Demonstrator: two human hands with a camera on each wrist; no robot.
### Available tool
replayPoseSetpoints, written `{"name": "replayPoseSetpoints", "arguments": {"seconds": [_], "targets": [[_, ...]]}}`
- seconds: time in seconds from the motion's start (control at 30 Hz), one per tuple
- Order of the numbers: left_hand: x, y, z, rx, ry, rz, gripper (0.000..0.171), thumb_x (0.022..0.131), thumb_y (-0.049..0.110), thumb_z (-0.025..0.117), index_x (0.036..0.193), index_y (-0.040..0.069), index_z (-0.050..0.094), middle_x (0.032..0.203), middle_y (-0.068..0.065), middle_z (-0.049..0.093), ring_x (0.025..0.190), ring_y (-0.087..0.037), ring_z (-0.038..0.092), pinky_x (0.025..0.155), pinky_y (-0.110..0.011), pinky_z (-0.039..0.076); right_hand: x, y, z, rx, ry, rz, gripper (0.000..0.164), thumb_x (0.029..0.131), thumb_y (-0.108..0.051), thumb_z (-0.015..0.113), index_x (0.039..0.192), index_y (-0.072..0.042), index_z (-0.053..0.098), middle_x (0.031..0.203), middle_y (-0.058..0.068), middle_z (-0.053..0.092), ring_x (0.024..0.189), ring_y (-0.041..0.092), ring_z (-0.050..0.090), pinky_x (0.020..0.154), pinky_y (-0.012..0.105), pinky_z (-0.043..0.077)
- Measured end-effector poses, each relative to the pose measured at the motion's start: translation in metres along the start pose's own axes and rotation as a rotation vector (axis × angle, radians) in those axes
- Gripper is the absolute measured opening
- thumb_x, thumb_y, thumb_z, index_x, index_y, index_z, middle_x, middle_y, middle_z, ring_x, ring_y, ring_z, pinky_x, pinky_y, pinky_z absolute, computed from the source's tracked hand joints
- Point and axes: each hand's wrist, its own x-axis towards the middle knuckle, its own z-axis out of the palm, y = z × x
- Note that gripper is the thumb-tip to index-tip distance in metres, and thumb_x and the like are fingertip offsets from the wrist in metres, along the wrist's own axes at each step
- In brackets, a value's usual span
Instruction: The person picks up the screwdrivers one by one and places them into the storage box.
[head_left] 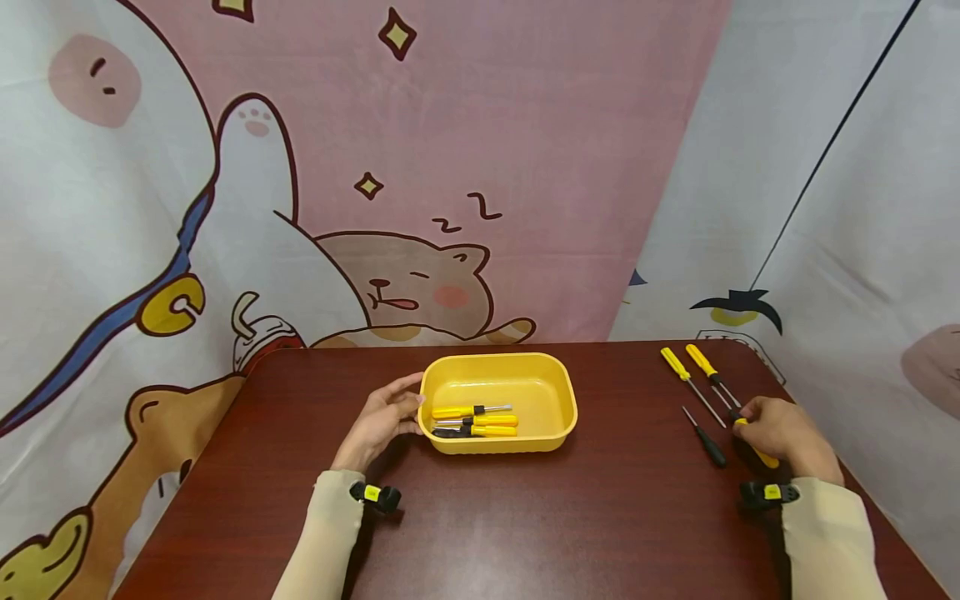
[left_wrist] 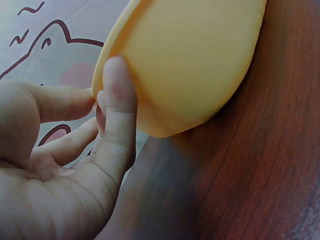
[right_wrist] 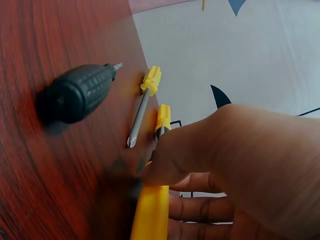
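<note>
My left hand (head_left: 381, 421) pinches the left rim of a yellow plastic tray (head_left: 495, 447) on the table; in the left wrist view the thumb and fingers close on the rim (left_wrist: 112, 42). Several screwdrivers lie in the tray, among them one with a yellow and black handle (head_left: 453, 412). At the right of the table my right hand (head_left: 787, 433) grips a screwdriver (head_left: 767, 458) by its yellow and black handle, low over the wood. Just left of that hand lies a small screwdriver with a black ribbed handle (right_wrist: 82, 95).
Behind the right hand, a yellow-handled screwdriver (head_left: 675, 364) and a yellow and black one (head_left: 701, 360) lie near the table's back edge. The dark red wooden table (head_left: 585, 525) meets a printed cartoon cloth (head_left: 562, 167) at the back and sides.
</note>
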Motion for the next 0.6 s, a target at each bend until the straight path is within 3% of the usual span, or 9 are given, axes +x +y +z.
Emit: {"name": "replayPoseSetpoints", "arguments": {"seconds": [0.6], "targets": [[-0.0007,-0.0006,0.0006,0.015,0.001,-0.002,0.046,0.102,0.010,0.060,0.147,0.019,0.054,0.123,-0.025,0.062,0.079,-0.022,0.065,0.069,-0.032,0.062,-0.0025,0.0011,-0.0008,0.043,0.151,-0.026,0.048,0.090,-0.031,0.069,0.114,0.009,0.057,0.085,0.014,0.059,0.074,0.026,0.055,0.055,0.031,0.041]]}}
